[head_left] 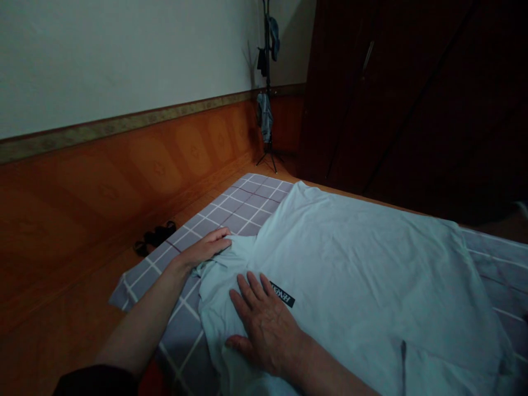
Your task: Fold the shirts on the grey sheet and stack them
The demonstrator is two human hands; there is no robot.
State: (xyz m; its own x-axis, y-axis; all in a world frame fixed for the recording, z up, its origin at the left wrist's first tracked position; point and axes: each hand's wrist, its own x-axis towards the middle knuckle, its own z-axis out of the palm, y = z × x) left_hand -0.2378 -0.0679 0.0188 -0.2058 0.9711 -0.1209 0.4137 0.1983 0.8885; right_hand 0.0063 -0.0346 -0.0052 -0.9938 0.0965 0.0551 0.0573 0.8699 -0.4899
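Note:
A pale blue T-shirt (pixel 350 275) lies spread over a grey mattress or mat with a white check pattern (pixel 243 206), and its near left part is bunched into folds. My left hand (pixel 204 248) lies at that bunched edge, fingers together over the fold, with the thumb hidden. My right hand (pixel 264 324) presses flat on the cloth with fingers spread, just below and left of a small black label with white lettering (pixel 282 294). The far right of the shirt lies smooth.
The mat rests on an orange wooden floor beside a wood-panelled wall. A pair of black sandals (pixel 154 238) sits on the floor left of the mat. A coat stand with hanging clothes (pixel 267 82) stands in the corner, next to a dark wooden wardrobe (pixel 412 93).

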